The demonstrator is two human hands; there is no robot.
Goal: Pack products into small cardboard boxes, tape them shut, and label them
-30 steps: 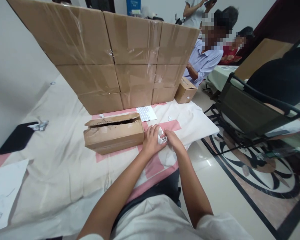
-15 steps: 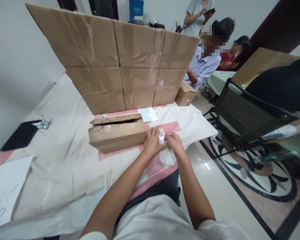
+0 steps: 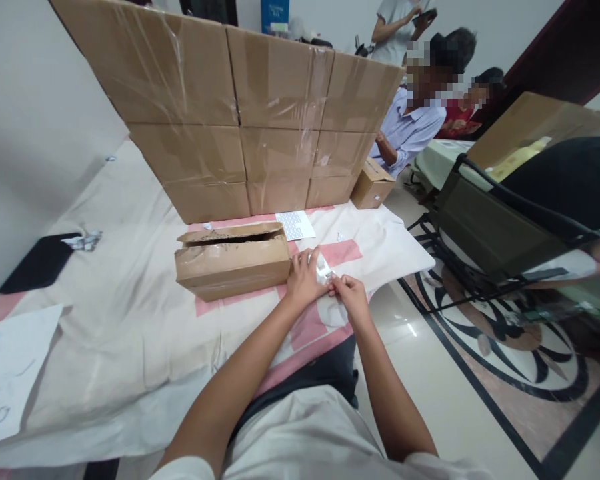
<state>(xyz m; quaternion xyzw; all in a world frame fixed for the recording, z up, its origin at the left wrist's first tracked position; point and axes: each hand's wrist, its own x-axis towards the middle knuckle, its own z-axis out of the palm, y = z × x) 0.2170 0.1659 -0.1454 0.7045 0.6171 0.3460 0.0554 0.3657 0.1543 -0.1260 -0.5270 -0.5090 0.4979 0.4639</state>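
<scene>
Head view: small white item point(image 3: 323, 268) between the 2 hands

On the cloth-covered bench point(image 3: 145, 287), the small white item is placed at about 2 o'clock from the left hand point(image 3: 303, 280) and at about 10 o'clock from the right hand point(image 3: 351, 295). The left hand is the nearer of the 2: its thumb and index finger are spread in an arc around the item, but whether it is gripped or only penned in cannot be told. The right hand is drawn narrow, its fingertips apparently pinched on the item's edge at 5 o'clock, close against the left thumb. A long axis from 11 to 5 o'clock is suggested, though part of the outline is hidden by fingers. At 9 o'clock from the left hand, the cardboard box point(image 3: 237, 270) is set just beside its fingers; at 11 o'clock from the item, a printed sheet point(image 3: 296, 225) is laid flat.
</scene>
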